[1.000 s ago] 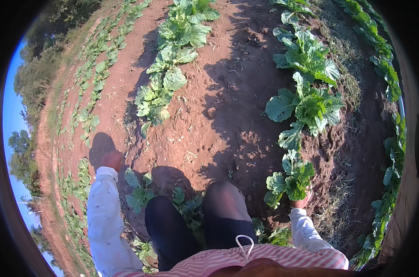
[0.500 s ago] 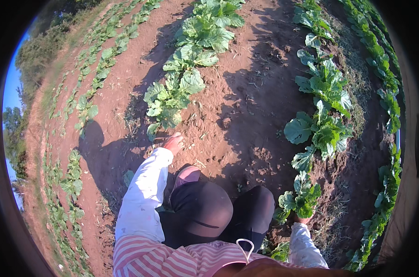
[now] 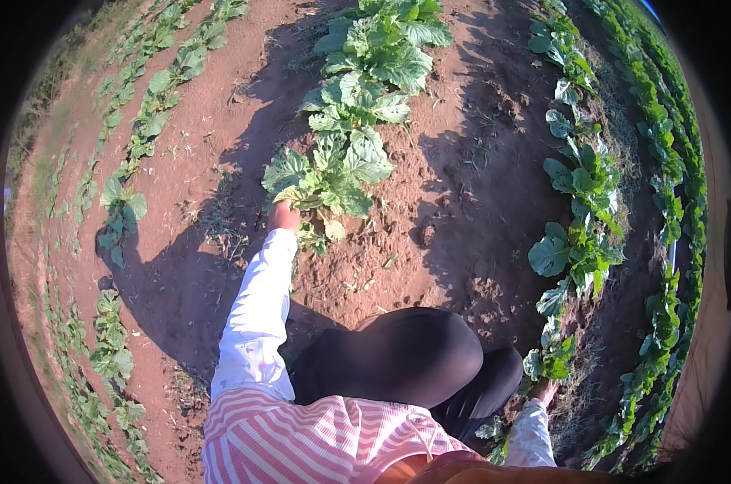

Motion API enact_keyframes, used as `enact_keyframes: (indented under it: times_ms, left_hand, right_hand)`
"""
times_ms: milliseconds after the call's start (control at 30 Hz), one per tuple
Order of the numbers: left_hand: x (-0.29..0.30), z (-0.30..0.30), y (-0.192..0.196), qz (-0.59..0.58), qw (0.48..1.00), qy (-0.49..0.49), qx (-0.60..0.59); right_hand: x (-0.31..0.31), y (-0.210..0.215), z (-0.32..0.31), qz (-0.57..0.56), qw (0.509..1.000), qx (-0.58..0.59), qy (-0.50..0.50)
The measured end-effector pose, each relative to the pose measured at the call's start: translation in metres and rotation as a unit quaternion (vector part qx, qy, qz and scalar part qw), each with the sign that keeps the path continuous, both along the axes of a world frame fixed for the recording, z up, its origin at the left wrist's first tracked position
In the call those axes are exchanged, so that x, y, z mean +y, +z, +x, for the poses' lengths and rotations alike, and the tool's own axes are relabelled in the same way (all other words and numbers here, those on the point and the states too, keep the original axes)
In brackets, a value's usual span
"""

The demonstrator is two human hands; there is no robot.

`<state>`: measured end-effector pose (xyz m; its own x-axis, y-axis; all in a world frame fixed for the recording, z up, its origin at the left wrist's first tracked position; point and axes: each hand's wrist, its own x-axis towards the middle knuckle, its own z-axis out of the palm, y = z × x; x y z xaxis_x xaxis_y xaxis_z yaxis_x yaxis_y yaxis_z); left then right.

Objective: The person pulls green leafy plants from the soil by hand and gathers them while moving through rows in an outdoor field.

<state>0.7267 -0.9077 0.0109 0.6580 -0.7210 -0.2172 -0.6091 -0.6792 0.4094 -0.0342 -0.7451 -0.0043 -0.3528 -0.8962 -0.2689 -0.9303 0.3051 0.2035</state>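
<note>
My left hand [image 3: 283, 216] reaches forward to the near end of the middle row. Its fingers are closed at the edge of a yellowish leaf [image 3: 297, 196], low on a broad-leaved green plant [image 3: 345, 173]; the fingertips are partly hidden. Small holes show in several leaves of this row. Down at the lower right, my right hand [image 3: 545, 391] is against the underside of a small leafy green plant [image 3: 552, 360] in the right row. Leaves cover its fingers, so I cannot tell whether it grips anything.
Reddish-brown soil [image 3: 462, 194] lies between the rows. My bent knees [image 3: 430, 347], in dark trousers, are between the middle and right rows. More green rows [image 3: 660, 121] run along the far right, and others [image 3: 152, 121] along the left. My shadow [image 3: 164, 282] falls leftward.
My left hand has gone from the bare soil beside the plant forward to its low leaves. The view has shifted and my knees have swung rightward. My right hand stays by the same small plant.
</note>
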Motion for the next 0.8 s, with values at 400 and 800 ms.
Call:
enact_keyframes:
  times_ms: [400, 800]
  left_hand:
    - [-0.032, -0.021, -0.023, 0.102, 0.951, -0.207, -0.207]
    - [-0.013, -0.012, 0.012, -0.315, 0.933, -0.174, -0.004]
  right_hand:
    - [-0.054, 0.047, 0.061, -0.153, 0.927, -0.337, -0.056]
    - [-0.173, 0.172, 0.227, -0.130, 0.931, -0.303, 0.157]
